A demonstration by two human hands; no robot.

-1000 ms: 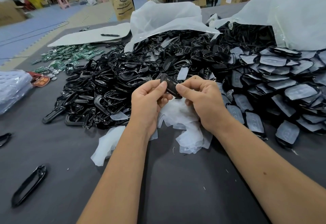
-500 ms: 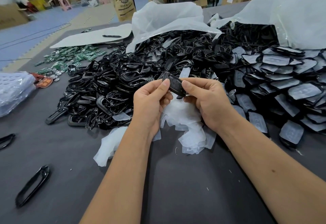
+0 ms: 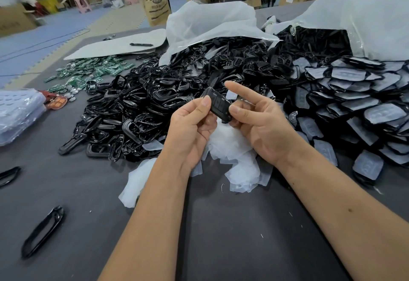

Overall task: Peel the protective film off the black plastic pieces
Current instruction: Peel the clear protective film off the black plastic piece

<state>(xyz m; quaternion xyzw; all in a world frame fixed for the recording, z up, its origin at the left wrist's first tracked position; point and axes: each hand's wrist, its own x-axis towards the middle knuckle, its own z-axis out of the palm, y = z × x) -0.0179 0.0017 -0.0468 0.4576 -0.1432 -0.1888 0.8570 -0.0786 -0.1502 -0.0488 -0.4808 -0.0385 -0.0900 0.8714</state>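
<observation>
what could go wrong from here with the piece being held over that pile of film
1. The black plastic piece is only pinched at its edges by the left hand and right hand, with the right index finger lifted off. It might slip.
2. If dropped, it could land in the peeled film scraps or roll into the heap of black frames and get lost among look-alikes.
3. It might get mixed back with the film-covered pieces at right.

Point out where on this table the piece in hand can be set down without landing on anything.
Bare grey table lies between the forearms, in front of the peeled film heap. More bare table sits on the left between the loose black frame and the black frame pile. The filmed pieces crowd the right; the green circuit boards crowd the far left.
</observation>
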